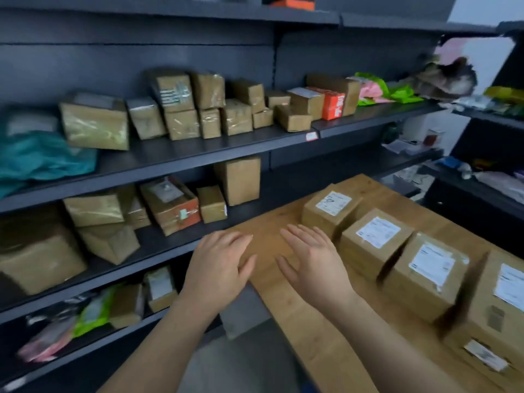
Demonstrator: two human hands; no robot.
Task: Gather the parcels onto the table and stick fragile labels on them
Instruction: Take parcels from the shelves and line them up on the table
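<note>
Left hand and right hand are both empty, fingers straight, palms facing, apparently spaced to clasp a box. Four parcels line the bench at 3 o'clock. Further boxes wait on the shelf at 11 o'clock.

Parcel right of the right-hand fingers cut by frame edge, label print illegible, shelf boxes to their left blurred
</note>
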